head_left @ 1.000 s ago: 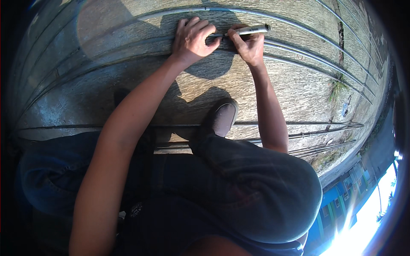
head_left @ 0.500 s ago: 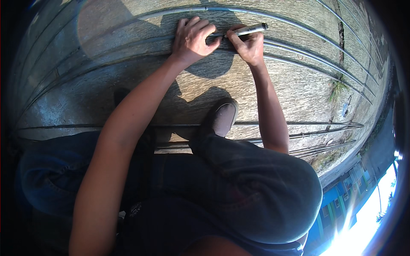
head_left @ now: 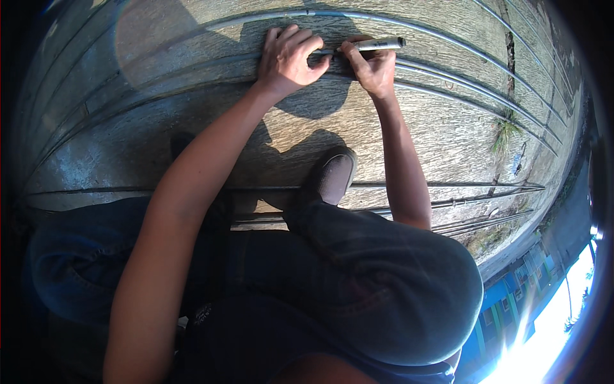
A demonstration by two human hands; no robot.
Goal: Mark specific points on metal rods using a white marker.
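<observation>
Rough concrete ground [head_left: 460,147], ridged like combed plaster and split by a dark seam, fills most of the outdoor scene, sunlit at right, shadowed at left. Before the onlooker, a person sits low over it in dark, softly creased trousers [head_left: 396,288], one brown, textured shoe [head_left: 332,176] on the ground. Long, slender rods, smooth, grey and apparently metal, cross the concrete: the far rod [head_left: 358,16] lies beyond the hands, the worked rod [head_left: 428,70] passes beneath them. Left hand [head_left: 291,57]: fingers curled down at the worked rod, thumb and forefinger in a narrow arch; whether this grip closes on it cannot be told. Right hand [head_left: 374,67]: grip pinched closely around the marker [head_left: 380,44], a pale cylinder with a dark end, its tip directed at the worked rod between the hands. Progress, as judged: marking appears under way at that spot; no finished mark is discernible, and what is left cannot be counted.
</observation>
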